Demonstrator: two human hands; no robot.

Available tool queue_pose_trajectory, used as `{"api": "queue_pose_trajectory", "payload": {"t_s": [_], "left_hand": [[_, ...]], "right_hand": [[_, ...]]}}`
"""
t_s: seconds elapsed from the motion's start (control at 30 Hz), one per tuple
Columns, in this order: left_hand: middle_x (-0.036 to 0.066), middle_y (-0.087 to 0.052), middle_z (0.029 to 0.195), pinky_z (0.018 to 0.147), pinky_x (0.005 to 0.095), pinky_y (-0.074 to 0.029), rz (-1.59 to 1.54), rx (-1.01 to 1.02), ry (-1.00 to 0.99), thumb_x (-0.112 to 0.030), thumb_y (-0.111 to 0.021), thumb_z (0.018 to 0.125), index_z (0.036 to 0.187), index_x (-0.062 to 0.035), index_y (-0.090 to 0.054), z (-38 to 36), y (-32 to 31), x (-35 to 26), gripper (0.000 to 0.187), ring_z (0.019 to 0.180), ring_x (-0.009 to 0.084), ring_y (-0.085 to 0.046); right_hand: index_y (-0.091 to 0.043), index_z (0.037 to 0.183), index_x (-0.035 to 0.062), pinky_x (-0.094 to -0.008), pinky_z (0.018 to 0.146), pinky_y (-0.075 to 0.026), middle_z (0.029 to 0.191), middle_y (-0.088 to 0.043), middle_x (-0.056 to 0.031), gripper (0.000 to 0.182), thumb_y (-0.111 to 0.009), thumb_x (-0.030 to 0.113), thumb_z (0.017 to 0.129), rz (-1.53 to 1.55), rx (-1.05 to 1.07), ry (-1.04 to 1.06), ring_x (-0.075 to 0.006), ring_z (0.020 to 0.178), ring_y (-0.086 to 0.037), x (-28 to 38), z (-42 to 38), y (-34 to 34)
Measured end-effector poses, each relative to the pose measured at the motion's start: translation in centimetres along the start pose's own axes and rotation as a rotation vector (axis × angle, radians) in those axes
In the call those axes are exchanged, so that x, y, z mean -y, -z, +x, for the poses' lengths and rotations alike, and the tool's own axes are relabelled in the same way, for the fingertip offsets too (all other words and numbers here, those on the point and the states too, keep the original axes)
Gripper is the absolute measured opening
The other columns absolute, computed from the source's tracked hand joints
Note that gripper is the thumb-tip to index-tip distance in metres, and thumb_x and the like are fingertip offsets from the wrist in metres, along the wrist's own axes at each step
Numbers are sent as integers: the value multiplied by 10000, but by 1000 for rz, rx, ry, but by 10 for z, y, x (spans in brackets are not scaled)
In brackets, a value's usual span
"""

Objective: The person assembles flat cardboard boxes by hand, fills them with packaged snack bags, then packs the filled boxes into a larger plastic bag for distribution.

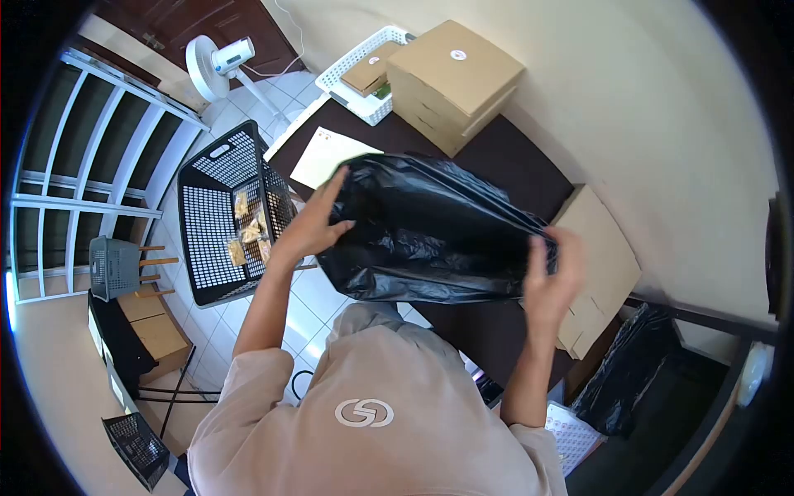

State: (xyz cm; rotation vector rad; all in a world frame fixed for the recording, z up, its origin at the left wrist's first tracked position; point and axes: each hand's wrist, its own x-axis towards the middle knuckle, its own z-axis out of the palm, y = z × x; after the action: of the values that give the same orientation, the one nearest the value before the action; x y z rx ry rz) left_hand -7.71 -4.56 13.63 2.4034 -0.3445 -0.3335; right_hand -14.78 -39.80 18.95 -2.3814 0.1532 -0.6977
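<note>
A large black plastic bag (pixel 430 236) is spread with its mouth open in front of my body, above the dark tabletop (pixel 529 165). My left hand (pixel 317 221) grips the bag's left rim, thumb inside the opening and fingers along the outer edge. At the right rim, my right hand (pixel 556 269) is slightly blurred, with its thumb and fingers pinched on the plastic. Folds of plastic show within the bag, and I see nothing else in it. A pale yellow sheet (pixel 322 157) lies on the table behind my left hand.
A black basket (pixel 207 198) with several small packets stands at the left. Behind the bag are a cardboard box (pixel 451 70) and a white basket (pixel 364 103). More cardboard (pixel 608 256) lies at the right, near another black bag (pixel 628 372). A fan (pixel 217 66) stands far left.
</note>
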Motion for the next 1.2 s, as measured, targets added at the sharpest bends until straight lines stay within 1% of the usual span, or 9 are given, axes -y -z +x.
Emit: {"api": "queue_pose_trajectory", "payload": {"t_s": [0.13,0.27,0.37,0.43,0.57,0.7,0.87,1.03,1.2], "left_hand": [[281,-285,1480,1089,424,-327,159,131,49,-183,-737,792,1407,-183,-449,20,2,20,679,1322,466,-351],[198,-478,1254,944,455,-409,-64,-385,-138,-153,-756,747,1044,-79,-620,25,9,-34,334,1172,390,-453],[145,-611,783,724,377,-500,-424,170,-286,-76,-647,832,848,-3,-635,37,-40,-38,75,731,324,-613],[152,-632,856,772,413,-508,78,493,-250,-125,-653,827,943,-18,-668,61,-95,-6,158,794,331,-626],[147,-535,1288,998,628,-356,617,502,-212,-134,-718,733,1203,-100,-609,85,-146,42,484,1254,338,-456],[126,-244,1544,1048,757,-100,697,597,-137,-317,-860,595,1499,-271,-289,105,-115,71,1070,1436,362,-173],[164,-217,1554,1070,734,-67,741,577,-290,-410,-873,573,1511,-269,-264,108,-104,62,1127,1446,379,-141],[163,-225,1551,1063,738,-53,676,591,-288,-446,-870,571,1522,-286,-226,108,-114,62,1159,1437,389,-157],[166,-253,1539,1080,714,-88,622,632,-275,-376,-840,650,1484,-228,-335,112,-121,81,986,1419,393,-207]], "right_hand": [[-690,930,-6,-429,776,-527,890,-673,-223,148,-632,85,828,25,671,-42,-390,830,-661,3,-12,-109],[-706,981,22,-440,835,-529,947,-676,-228,201,-636,80,801,-202,934,-203,-399,904,-658,-20,-17,-148],[-720,984,53,-453,861,-528,998,-680,-220,224,-655,85,772,-322,1144,-296,-411,951,-649,-24,-29,-158],[-702,1054,62,-463,896,-510,1062,-669,-224,294,-666,105,766,-486,1352,-207,-411,1008,-635,-33,-43,-166],[-654,1142,36,-451,939,-486,1097,-659,-232,405,-714,144,756,-453,1272,-249,-408,1050,-621,-59,-64,-160],[-570,1218,-31,-432,974,-461,1188,-616,-244,636,-797,307,729,-147,439,-593,-408,1116,-583,-100,-72,-128],[-605,1179,22,-479,936,-476,1142,-629,-230,553,-809,238,713,-559,845,-637,-433,1066,-596,-62,-58,-138],[-490,1333,65,-476,1024,-421,1317,-505,-251,749,-823,230,683,-582,657,-203,-414,1234,-477,-85,-81,-174],[-317,1449,74,-528,1105,-311,1460,-364,-236,1003,-857,261,626,-597,973,-535,-444,1325,-356,-125,-82,-173]]}}
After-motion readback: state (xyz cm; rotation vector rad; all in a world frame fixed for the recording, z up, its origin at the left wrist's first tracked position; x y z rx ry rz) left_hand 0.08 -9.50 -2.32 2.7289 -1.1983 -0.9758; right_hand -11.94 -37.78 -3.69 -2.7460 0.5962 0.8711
